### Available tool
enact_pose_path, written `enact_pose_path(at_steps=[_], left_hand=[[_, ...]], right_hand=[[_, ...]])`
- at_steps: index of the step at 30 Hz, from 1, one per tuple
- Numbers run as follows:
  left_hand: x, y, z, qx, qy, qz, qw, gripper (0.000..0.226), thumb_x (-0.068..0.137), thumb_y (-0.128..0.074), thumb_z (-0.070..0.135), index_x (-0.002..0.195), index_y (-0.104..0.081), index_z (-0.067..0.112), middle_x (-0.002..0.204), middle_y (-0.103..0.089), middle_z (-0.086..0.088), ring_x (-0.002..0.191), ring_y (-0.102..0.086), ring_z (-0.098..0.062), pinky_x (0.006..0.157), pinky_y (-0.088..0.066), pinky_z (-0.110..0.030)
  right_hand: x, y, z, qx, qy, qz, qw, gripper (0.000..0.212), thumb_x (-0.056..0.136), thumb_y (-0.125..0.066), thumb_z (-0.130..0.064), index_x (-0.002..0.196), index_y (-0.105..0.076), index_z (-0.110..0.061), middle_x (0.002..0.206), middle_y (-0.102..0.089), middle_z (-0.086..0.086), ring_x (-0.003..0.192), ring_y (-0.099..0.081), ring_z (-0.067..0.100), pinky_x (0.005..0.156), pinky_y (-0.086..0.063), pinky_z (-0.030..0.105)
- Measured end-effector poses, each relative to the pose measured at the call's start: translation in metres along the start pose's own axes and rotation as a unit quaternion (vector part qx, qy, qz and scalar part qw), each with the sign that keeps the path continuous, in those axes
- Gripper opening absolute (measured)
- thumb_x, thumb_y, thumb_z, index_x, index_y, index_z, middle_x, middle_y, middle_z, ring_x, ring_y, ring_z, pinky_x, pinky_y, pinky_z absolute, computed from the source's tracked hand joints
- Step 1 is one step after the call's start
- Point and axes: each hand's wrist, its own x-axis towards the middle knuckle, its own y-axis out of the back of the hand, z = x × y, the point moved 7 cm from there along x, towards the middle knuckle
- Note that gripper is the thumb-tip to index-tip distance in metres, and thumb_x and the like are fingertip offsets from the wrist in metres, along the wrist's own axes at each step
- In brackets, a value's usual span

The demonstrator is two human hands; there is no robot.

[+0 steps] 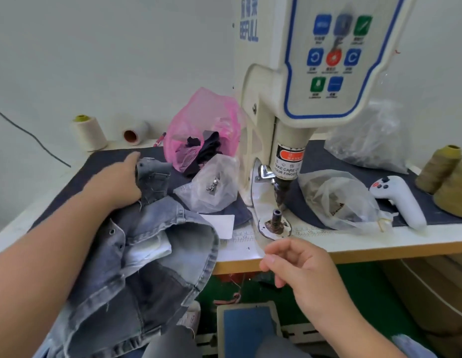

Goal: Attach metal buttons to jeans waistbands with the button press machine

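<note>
The jeans (147,254) lie at lower left of the frame, draped over the table edge (379,251). Denim is soft, limp and moderately heavy; grip at the stiff waistband. The left hand (116,182) grips a fold at centre left. The right hand (297,264), loosely curled, holds nothing, below the press die (276,220).

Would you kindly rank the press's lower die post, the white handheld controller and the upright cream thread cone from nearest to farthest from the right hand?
From the right hand:
1. Lower die post, just above it on the press base.
2. White handheld controller, farther right on the table.
3. Cream thread cone, far left by the wall.
</note>
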Motion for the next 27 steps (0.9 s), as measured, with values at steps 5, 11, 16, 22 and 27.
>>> enact_pose_path(at_steps=[5, 11, 16, 22, 27], left_hand=[[0.007, 0.007, 0.009, 0.13, -0.003, 0.084, 0.988, 0.083, 0.073, -0.072, 0.026, 0.143, -0.029, 0.014, 0.136, -0.045, -0.021, 0.122, -0.043, -0.043, 0.096, -0.038, -0.053], [-0.016, -0.003, 0.099, -0.019, -0.192, 0.102, 0.976, 0.028, 0.083, -0.066, 0.026, 0.111, -0.069, 0.025, 0.119, -0.061, -0.005, 0.115, -0.053, -0.033, 0.099, -0.041, -0.046], [-0.006, -0.07, 0.118, 0.018, -0.174, -0.042, 0.984, 0.027, 0.098, -0.047, 0.027, 0.121, -0.061, 0.03, 0.125, -0.061, -0.002, 0.113, -0.057, -0.029, 0.1, -0.041, -0.045], [0.012, -0.092, 0.119, 0.048, -0.17, -0.046, 0.983, 0.035, 0.099, -0.042, 0.019, 0.132, -0.055, 0.026, 0.12, -0.065, -0.015, 0.105, -0.061, -0.035, 0.085, -0.051, -0.042], [0.018, -0.095, 0.127, 0.152, -0.167, -0.002, 0.974, 0.032, 0.098, -0.04, 0.018, 0.122, -0.059, 0.027, 0.108, -0.065, -0.007, 0.095, -0.064, -0.03, 0.068, -0.044, -0.036]], right_hand=[[0.017, 0.054, -0.012, -0.053, 0.053, 0.129, 0.989, 0.015, 0.093, -0.061, -0.027, 0.084, -0.07, -0.035, 0.063, -0.066, -0.001, 0.054, -0.056, 0.005, 0.055, -0.05, 0.018], [0.07, 0.111, -0.027, -0.266, 0.087, 0.234, 0.931, 0.023, 0.092, -0.059, -0.013, 0.078, -0.064, -0.03, 0.08, -0.064, -0.012, 0.078, -0.058, 0.006, 0.064, -0.04, 0.023], [0.089, 0.118, -0.002, -0.481, 0.07, 0.232, 0.842, 0.022, 0.092, -0.048, -0.006, 0.078, -0.063, -0.013, 0.084, -0.059, 0.003, 0.087, -0.051, 0.023, 0.078, -0.043, 0.039], [0.086, 0.12, 0.008, -0.505, 0.086, 0.277, 0.813, 0.021, 0.094, -0.049, -0.011, 0.094, -0.07, -0.01, 0.093, -0.059, 0.002, 0.09, -0.043, 0.016, 0.077, -0.035, 0.031], [0.088, 0.119, 0.009, -0.506, 0.059, 0.273, 0.816, 0.022, 0.095, -0.048, -0.016, 0.091, -0.069, -0.012, 0.093, -0.053, -0.001, 0.094, -0.043, 0.016, 0.079, -0.035, 0.03]])
